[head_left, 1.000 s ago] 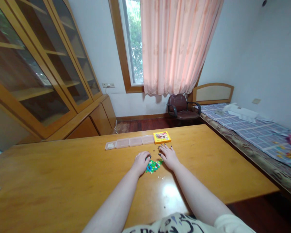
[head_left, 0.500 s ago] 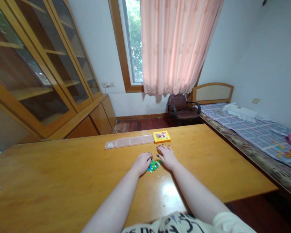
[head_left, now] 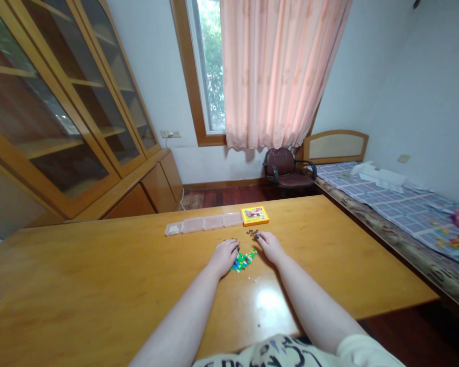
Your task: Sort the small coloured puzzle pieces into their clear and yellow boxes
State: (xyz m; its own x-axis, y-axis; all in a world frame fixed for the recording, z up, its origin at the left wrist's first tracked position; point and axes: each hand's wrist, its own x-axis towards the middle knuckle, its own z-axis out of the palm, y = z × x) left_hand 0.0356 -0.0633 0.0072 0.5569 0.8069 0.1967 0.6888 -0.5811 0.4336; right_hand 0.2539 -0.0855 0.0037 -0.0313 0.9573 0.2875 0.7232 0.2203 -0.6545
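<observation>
A small heap of tiny green, blue, white and yellow plastic pieces (head_left: 244, 261) lies on the wooden table (head_left: 110, 285). Against its left side rests my left hand (head_left: 225, 256), palm down, with the fingers lightly curved over the edge of the heap; nothing shows in its grasp. Beyond the heap is a loose cluster of small brown pieces (head_left: 250, 232). My right hand (head_left: 271, 245) is at their right side, thumb and fingers drawn together at the brown pieces; one seems to be between the fingertips, partly hidden.
A row of clear plastic trays (head_left: 213, 221) stands farther back, its left compartment holding something whitish. At its right end is a yellow box (head_left: 255, 215). Behind the table is a brown armchair (head_left: 288, 168); a bed (head_left: 390, 199) stands to the right, a glass-door cabinet (head_left: 72, 102) to the left.
My right hand has gone from spread fingers beyond the heap to a pinch slightly farther right, uncovering the brown pieces. My left hand has hardly moved.
</observation>
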